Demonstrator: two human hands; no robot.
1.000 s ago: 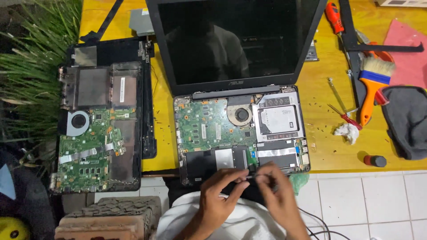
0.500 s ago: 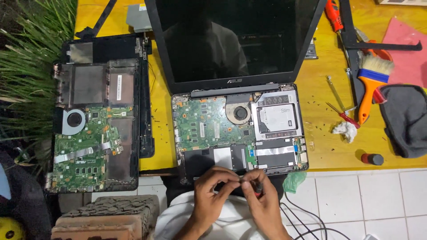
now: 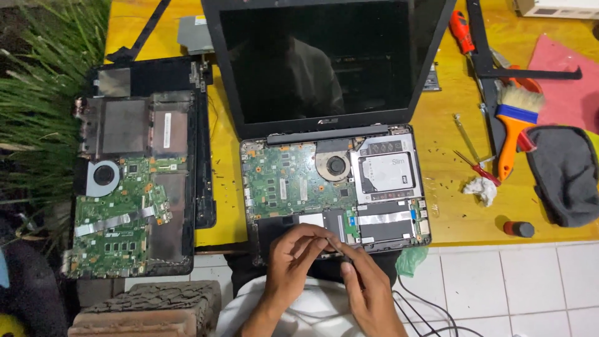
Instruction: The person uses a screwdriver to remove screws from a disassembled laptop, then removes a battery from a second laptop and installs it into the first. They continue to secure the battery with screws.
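A small dark slender part (image 3: 335, 248) sits pinched between our fingertips at the near edge of the opened black laptop base (image 3: 334, 186). Our left hand (image 3: 298, 259) curls its fingers (image 3: 312, 234) together around one end, and our right hand (image 3: 368, 288) presses thumb and forefinger onto the other; what the part is, we cannot tell. Both hands hover just over the laptop's front rim, above the green circuit board (image 3: 284, 180), round copper fan (image 3: 336, 165) and silver drive (image 3: 387, 171). The black screen (image 3: 324, 59) stands open behind. To our left lies a second stripped laptop chassis (image 3: 134, 168). To our right, on the yellow wooden table (image 3: 455, 206), lie an orange-handled paintbrush (image 3: 515, 128) and a grey cloth (image 3: 564, 175).
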